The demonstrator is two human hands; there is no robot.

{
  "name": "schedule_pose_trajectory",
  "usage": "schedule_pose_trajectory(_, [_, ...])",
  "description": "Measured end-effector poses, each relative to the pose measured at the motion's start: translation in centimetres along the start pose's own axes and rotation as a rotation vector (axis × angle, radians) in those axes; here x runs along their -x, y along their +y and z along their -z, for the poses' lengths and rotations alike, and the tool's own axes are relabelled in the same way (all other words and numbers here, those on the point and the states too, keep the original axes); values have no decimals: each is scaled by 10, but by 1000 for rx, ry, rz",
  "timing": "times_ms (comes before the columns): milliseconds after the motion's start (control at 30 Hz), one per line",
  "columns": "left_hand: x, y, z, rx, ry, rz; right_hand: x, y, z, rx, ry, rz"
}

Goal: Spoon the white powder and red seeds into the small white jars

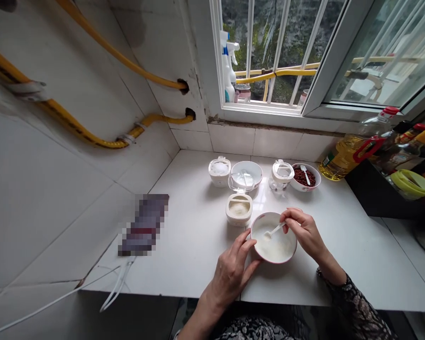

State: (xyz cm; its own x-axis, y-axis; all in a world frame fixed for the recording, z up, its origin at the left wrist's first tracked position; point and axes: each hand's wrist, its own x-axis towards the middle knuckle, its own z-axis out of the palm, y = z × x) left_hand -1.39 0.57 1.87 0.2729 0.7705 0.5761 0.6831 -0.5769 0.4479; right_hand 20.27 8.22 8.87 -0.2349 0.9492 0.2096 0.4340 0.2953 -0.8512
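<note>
A white bowl with a pinkish rim stands on the counter in front of me, with pale white contents in it. My left hand grips the bowl's left side, fingers at the rim and thumb low on the near side. Between the thumb and fingers of my right hand is a small white spoon, its tip down in the bowl. Just behind the bowl sits a cream seasoning box with its clear lid raised and pale granules inside.
Along the back are a white-filled seasoning box, a white bowl, a clear-based jar and a bowl of red beans with a spoon. An oil bottle and a black rack stand right; a blurred dark object lies left.
</note>
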Motion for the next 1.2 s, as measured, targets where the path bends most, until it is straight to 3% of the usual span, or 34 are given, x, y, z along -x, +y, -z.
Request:
schedule_pose_trajectory(167, [0, 0, 0, 8, 2, 9, -4, 4, 4, -268, 60, -216])
schedule_pose_trajectory(600, [-3, 1, 1, 22, 13, 2, -15, -4, -4, -434, 115, -304])
schedule_pose_trajectory(767, [-2, 1, 0, 25, 11, 1, -22, -27, -20, -267, 158, -43])
schedule_pose_trajectory(833, [-1, 0, -1, 24, 16, -3, -26, -35, -28, -75, 186, 185])
schedule_pose_trajectory(933, [0, -1, -2, 20, 23, -8, -29, -39, -38, 235, 131, 580])
schedule_pose_trajectory(1000, [0, -1, -3, 15, 27, -15, -29, -39, -40, 367, 96, 728])
schedule_pose_trajectory(1067, [0, -1, -3, 12, 25, -20, -29, -40, -37, 399, 109, 760])
schedule_pose_trajectory(1200, [-1, 0, -2, 18, 8, -8, -23, -40, -19, 279, 167, 666])
